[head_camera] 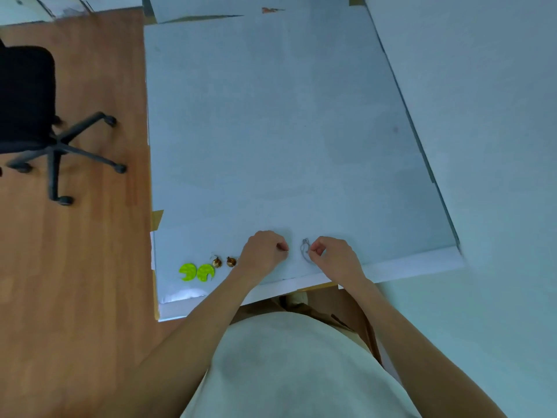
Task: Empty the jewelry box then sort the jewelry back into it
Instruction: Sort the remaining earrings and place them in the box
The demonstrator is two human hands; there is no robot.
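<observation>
Near the table's front edge my left hand (265, 250) rests on the white table (271, 131) with fingers curled; whether it holds anything I cannot tell. My right hand (333, 254) pinches a thin silver chain (305, 248), which lies looped on the table just left of its fingertips. Left of my left hand lie two small brown-gold earrings (223, 262) and, further left, two bright green flat earrings (196, 271). No jewelry box is in view.
A black office chair (33, 116) stands on the wooden floor (75, 267) to the left of the table. The table's left edge runs beside the green earrings. A second white surface (482, 116) adjoins on the right.
</observation>
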